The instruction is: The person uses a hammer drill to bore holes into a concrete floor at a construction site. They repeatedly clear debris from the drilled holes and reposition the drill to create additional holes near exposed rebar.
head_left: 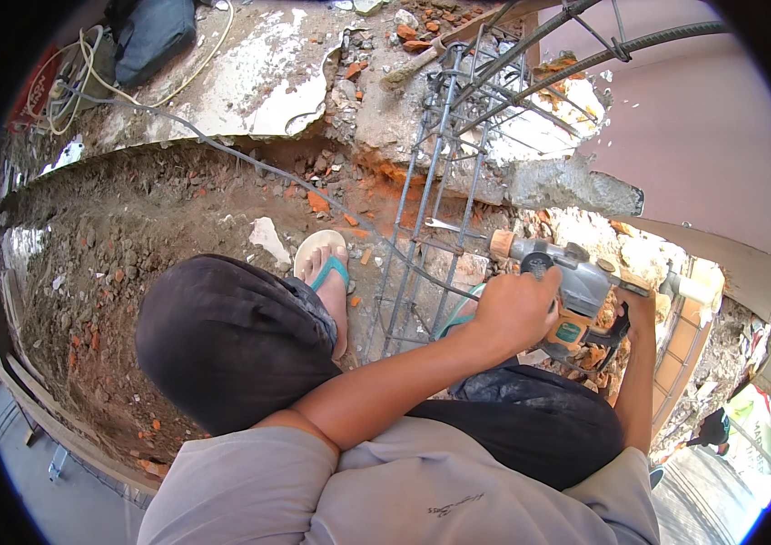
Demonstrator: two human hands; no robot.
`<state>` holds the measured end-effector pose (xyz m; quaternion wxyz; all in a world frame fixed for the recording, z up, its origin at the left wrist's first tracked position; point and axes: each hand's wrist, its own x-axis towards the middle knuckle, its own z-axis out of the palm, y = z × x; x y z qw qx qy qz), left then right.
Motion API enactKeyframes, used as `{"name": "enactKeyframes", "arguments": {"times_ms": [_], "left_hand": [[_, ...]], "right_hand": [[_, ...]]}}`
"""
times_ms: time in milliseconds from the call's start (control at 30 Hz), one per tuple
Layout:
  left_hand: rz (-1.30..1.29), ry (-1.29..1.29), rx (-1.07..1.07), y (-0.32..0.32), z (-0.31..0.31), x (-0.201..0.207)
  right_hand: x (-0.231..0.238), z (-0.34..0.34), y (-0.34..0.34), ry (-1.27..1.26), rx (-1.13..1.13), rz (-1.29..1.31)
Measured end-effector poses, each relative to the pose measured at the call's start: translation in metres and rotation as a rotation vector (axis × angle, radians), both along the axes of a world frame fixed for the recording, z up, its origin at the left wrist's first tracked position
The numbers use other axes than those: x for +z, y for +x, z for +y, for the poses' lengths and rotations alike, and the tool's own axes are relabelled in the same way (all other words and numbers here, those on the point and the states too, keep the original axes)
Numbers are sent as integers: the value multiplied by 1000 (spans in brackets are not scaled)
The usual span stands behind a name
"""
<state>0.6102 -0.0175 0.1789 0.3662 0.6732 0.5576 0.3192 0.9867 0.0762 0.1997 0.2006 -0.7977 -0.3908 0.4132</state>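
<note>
A grey rotary hammer drill [583,289] with an orange collar at its front lies across my two hands. My left hand [522,309] is wrapped round the near side of its body, behind the collar. My right hand [637,307] grips the rear handle end, its fingers partly hidden. From the collar a shiny metal bit [454,228] points left, among the bars of a steel rebar cage [431,182]. Just beyond the tool is broken, pale masonry [576,227]. A grey power cord [258,163] runs from the upper left across the cage toward the tool.
My sandalled foot [324,263] stands on loose soil and brick rubble beside the cage. Curved rebar [658,38] juts overhead at upper right, before a pinkish wall [703,127]. A dark bag [155,41] lies upper left. Another person [711,429] shows at lower right.
</note>
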Motion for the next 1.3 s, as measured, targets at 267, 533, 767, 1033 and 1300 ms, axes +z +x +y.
{"name": "enactKeyframes", "arguments": {"times_ms": [267,533,767,1033,1300], "left_hand": [[32,-11,-108,17,-6,-18],[81,-288,-34,0,2,-38],[231,-440,-6,-23,17,-52],[268,-287,40,-30,11,-73],[310,-310,52,-27,13,-75]], "right_hand": [[13,-8,25,20,-10,-91],[-36,11,-9,29,77,-30],[-83,31,-44,-27,109,26],[-111,49,-56,-58,157,16],[-123,44,-61,-57,157,64]]}}
